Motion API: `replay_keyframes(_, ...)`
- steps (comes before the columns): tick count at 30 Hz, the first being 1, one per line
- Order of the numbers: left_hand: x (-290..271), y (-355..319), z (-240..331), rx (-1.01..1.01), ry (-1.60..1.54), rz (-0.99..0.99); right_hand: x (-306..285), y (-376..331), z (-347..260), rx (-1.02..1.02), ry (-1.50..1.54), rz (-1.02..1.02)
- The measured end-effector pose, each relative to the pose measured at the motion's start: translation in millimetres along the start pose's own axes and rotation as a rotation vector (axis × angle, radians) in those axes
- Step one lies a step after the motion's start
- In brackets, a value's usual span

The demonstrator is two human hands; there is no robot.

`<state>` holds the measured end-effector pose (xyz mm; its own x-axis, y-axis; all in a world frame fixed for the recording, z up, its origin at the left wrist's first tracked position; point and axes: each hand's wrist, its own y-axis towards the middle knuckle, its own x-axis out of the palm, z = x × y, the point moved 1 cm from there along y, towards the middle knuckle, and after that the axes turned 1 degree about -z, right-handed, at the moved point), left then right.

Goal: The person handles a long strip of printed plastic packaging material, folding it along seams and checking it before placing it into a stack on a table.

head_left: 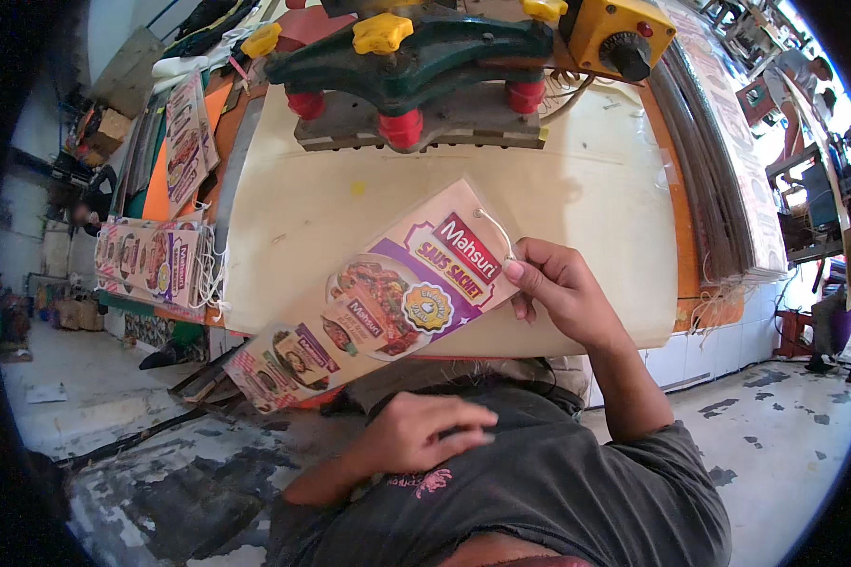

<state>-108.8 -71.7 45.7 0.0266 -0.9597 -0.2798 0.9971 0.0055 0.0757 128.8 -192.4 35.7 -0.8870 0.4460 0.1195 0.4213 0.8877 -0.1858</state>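
My right hand point(567, 288) pinches the corner of a long printed hanging card point(378, 307), a plastic-covered strip with food pictures in purple, red and white. A thin white string point(492, 223) runs from a hole in the card's top end to my thumb and fingertips. The card slants down to the left, and its lower end reaches past the table's front edge. Close to my body, clear of the card, my left hand point(430, 430) is empty, its slightly blurred fingers stretched and apart.
A dark green press point(416, 71) with a metal bar and red fittings stands across the table's back, beside a yellow control box point(622, 40). Strung cards point(151, 260) lie piled at the left. A tall stack of sheets point(719, 161) stands at the right of the cream table surface point(596, 189).
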Motion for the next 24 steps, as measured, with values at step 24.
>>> replay_keyframes(24, -79.6, 64.8, -56.0, 0.053, 0.943, 0.009, 3.3, 11.8, 13.3, -0.285, -0.560, 0.407)
